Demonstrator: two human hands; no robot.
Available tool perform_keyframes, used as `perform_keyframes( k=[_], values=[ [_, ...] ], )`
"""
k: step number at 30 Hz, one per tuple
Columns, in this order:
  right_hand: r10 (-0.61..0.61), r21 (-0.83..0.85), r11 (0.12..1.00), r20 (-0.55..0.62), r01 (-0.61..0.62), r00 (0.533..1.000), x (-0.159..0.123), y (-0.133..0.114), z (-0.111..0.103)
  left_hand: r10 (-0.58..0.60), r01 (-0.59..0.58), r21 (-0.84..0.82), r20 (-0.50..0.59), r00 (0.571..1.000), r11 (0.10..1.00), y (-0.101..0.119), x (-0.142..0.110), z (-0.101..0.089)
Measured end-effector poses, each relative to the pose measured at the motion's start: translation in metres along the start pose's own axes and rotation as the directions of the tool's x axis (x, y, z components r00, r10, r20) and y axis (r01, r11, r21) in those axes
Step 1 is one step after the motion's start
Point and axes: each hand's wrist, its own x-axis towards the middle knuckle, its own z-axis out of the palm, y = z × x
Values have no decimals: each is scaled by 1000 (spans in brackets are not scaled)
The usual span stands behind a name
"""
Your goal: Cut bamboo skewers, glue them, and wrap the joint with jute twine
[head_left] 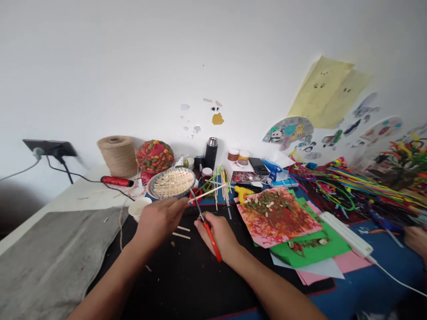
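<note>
My left hand is closed around one end of a thin wooden stick, which points up and to the right over the mat. In my right hand is a pair of scissors with red-orange handles. Their blades cross the stick just beyond my left fingertips; whether they touch it I cannot tell. Two short cut sticks lie on the black mat between my hands. Just behind the left hand stand a shallow woven basket with a blue rim and a small white cup.
A twine spool, a mottled ball and a black thermos line the wall. On the right are painted sheets, a yellow glue gun, a power strip and pipe cleaners. Another person's hand shows far right.
</note>
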Motion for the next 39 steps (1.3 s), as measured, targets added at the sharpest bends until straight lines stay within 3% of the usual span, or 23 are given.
perform_keyframes(
  k=[8,14,19,23,31,37,39],
  values=[
    [24,103,994,14,-26,1000,-5,8,5,-6,7,-38,6,1000,999,1,-7,11],
    [-13,109,994,32,10,999,-7,12,9,-95,110,-141,112,989,984,-7,-15,11],
    [-18,42,999,52,16,998,-8,14,9,-262,334,-255,279,924,907,-10,-14,4],
    [-27,35,999,58,25,998,-8,13,8,-329,452,-307,377,866,838,-10,-12,-2],
    [5,-76,997,52,-1,999,-7,9,12,-360,513,-301,441,822,804,-9,-9,-4],
    [5,-55,998,22,-4,1000,-10,13,18,-285,522,-459,490,824,719,-12,-7,-2],
    [-4,-36,999,14,4,1000,-10,15,19,-280,505,-443,480,831,741,-11,-8,-2]
  ],
)
